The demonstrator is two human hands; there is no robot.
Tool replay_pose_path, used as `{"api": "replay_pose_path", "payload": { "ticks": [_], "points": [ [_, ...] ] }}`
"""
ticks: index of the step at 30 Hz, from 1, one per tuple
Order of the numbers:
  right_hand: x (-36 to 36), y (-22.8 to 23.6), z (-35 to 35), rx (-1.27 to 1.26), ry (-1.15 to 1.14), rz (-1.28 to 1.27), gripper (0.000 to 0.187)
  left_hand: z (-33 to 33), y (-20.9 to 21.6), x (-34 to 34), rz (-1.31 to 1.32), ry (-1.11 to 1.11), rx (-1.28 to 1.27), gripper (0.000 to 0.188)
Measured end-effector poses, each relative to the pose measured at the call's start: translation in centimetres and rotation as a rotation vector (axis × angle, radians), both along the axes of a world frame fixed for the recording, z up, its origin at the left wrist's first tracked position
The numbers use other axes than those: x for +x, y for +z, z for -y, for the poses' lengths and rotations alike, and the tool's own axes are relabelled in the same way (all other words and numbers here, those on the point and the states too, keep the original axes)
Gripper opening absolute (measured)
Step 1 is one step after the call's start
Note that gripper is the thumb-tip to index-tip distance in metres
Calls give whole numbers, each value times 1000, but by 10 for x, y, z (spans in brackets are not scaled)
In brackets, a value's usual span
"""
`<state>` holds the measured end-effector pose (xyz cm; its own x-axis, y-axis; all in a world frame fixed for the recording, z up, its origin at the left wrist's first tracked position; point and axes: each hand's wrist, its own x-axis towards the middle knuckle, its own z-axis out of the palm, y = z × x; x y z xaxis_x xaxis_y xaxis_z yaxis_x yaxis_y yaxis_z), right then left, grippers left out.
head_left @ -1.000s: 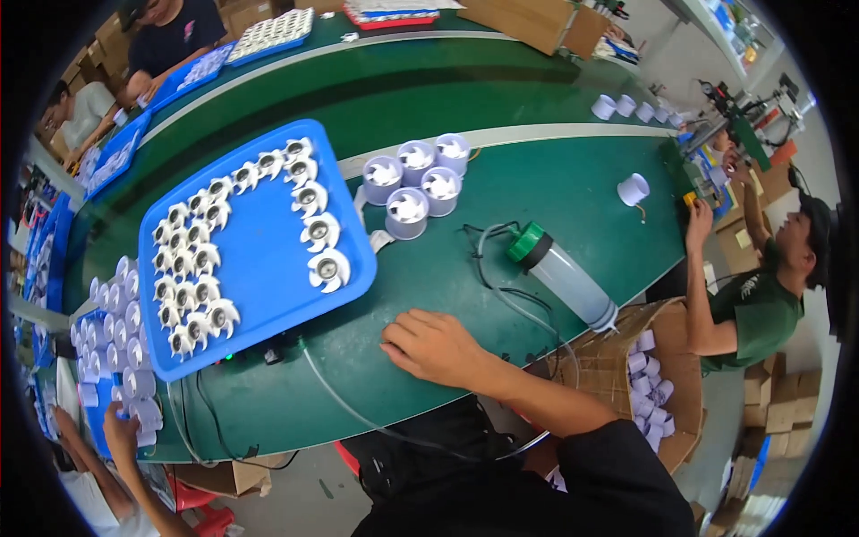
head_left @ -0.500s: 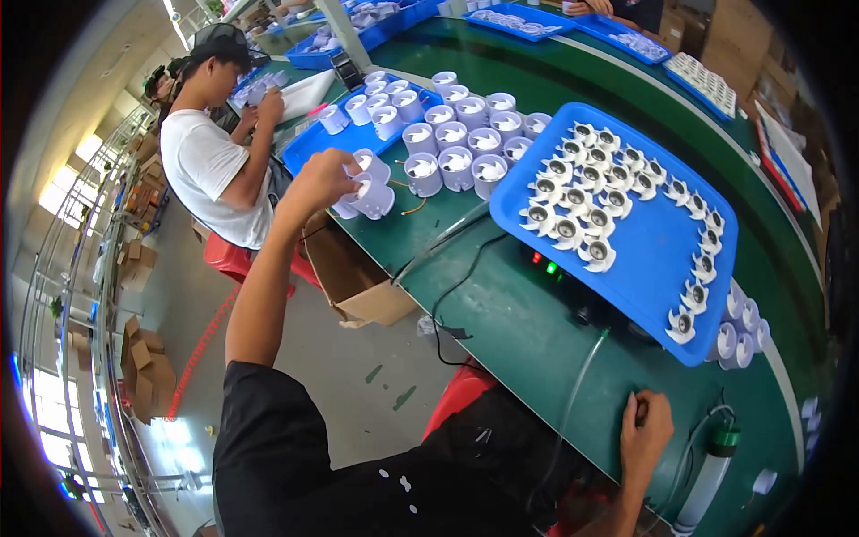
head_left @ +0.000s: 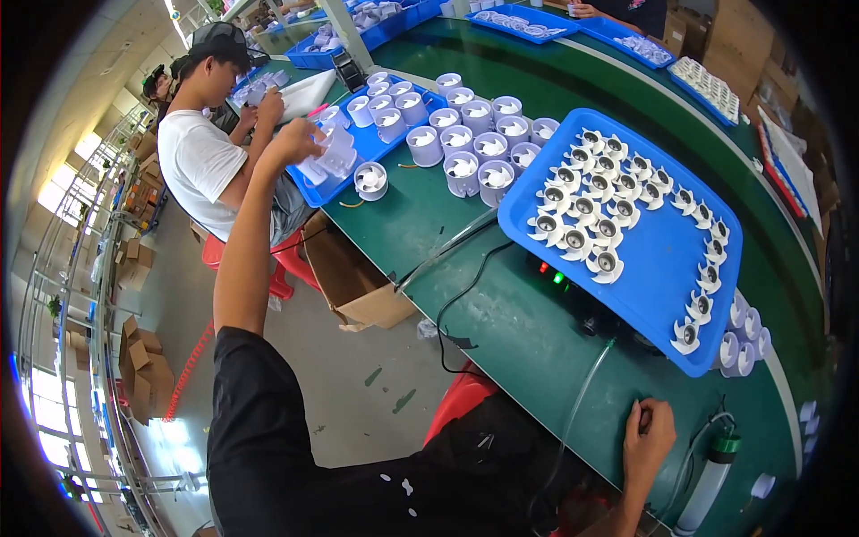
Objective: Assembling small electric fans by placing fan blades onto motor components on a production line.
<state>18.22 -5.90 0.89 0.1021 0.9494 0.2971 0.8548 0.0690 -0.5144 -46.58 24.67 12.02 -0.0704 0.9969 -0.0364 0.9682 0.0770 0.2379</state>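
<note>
My left hand (head_left: 295, 141) reaches out over the near end of a blue tray (head_left: 318, 190) at the far left of the bench. Its fingers are closed on a pale lavender, cup-shaped fan housing (head_left: 338, 154), smeared by motion; I cannot tell if a second one is in the grip. Just right of it, a single fan housing (head_left: 369, 182) with a white impeller inside stands on the green bench. Several similar housings (head_left: 465, 174) stand grouped further right. My right hand (head_left: 649, 431) rests at the bench's near edge, fingers curled, with nothing visible in them.
A blue tray (head_left: 653, 259) of white impellers (head_left: 583, 208) sits raised over a device with red and green lights. A black cable (head_left: 440, 313), a clear tube (head_left: 586, 380) and a green-capped cylinder (head_left: 716, 470) lie nearby. A co-worker (head_left: 201, 148) sits at the left, beside a cardboard box (head_left: 362, 291).
My left hand has lifted housing from the bench and carried it left to the blue tray, leaving one standing behind. The right hand stays in place. The view has shifted slightly.
</note>
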Motion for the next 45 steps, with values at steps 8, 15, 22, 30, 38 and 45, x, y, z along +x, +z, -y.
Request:
{"api": "replay_pose_path", "payload": {
  "ticks": [8,15,22,30,38,45],
  "points": [
    [1,1,2,-25,-41,-10,15,-45,-32,-21,-222,81,67,35],
    [3,0,1,-9,-10,-12,14,-43,-56,-24,-275,92,205,32],
    [1,2,2,-23,-28,-30,15,-17,-27,18,41,-69,434,32],
    [1,2,2,3,-14,-20,15,45,-40,91,-70,-354,26,53],
    [2,1,-2,32,11,-61,13,2,-9,59,18,-271,79,48],
    [2,4,1,49,11,-41,15,-28,-60,51,-246,-183,476,56]
  ]
}}
